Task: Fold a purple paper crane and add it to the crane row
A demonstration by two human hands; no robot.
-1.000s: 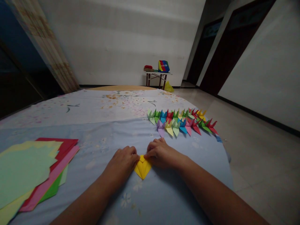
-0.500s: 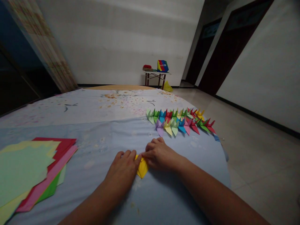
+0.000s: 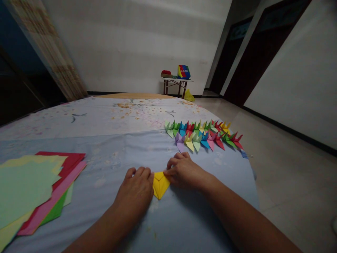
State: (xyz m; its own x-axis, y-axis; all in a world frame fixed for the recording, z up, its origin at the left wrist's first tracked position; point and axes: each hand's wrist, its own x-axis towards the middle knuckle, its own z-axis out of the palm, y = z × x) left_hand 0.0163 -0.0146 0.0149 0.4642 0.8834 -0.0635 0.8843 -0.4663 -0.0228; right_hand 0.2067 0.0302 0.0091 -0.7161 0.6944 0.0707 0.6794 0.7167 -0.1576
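Left hand (image 3: pixel 137 189) and right hand (image 3: pixel 183 171), both palm down with fingers half curled, flank one folded yellow paper (image 3: pixel 160 184) on the counter (image 3: pixel 189 225), forearms slanting inward. Each touches one side of it; whether either pinches it, I cannot tell. Beyond the right hand stand eight front-row cranes (image 3: pixel 196 142), with more overlapping behind, too crowded to count.
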